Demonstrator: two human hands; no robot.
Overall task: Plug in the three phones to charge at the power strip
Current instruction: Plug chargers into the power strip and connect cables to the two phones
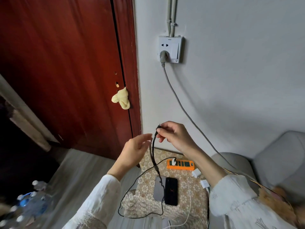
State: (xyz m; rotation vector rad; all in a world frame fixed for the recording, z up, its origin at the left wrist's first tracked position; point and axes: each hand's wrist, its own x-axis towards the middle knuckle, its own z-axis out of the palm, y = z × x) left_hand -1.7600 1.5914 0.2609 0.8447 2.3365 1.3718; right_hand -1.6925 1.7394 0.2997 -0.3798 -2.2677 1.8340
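Observation:
My right hand (175, 138) pinches the connector end of a black braided cable (154, 151), held up in the air above the small table. My left hand (135, 149) is beside the cable with fingers apart, touching or almost touching it. The cable hangs down and loops over the table's front. An orange power strip (180, 165) lies at the table's back with a white charger (173, 161) plugged into it. A black phone (171, 191) and a grey phone (158, 190) lie side by side on the patterned tablecloth (148, 179). A third phone is not visible.
Two loose white adapters (196, 173) (204, 184) and a white cable (189, 204) lie right of the phones. The strip's grey cord (181, 109) runs up to a wall socket (170, 49). A red door (66, 71) stands left, a grey sofa (280, 162) right, water bottles (33, 200) lower left.

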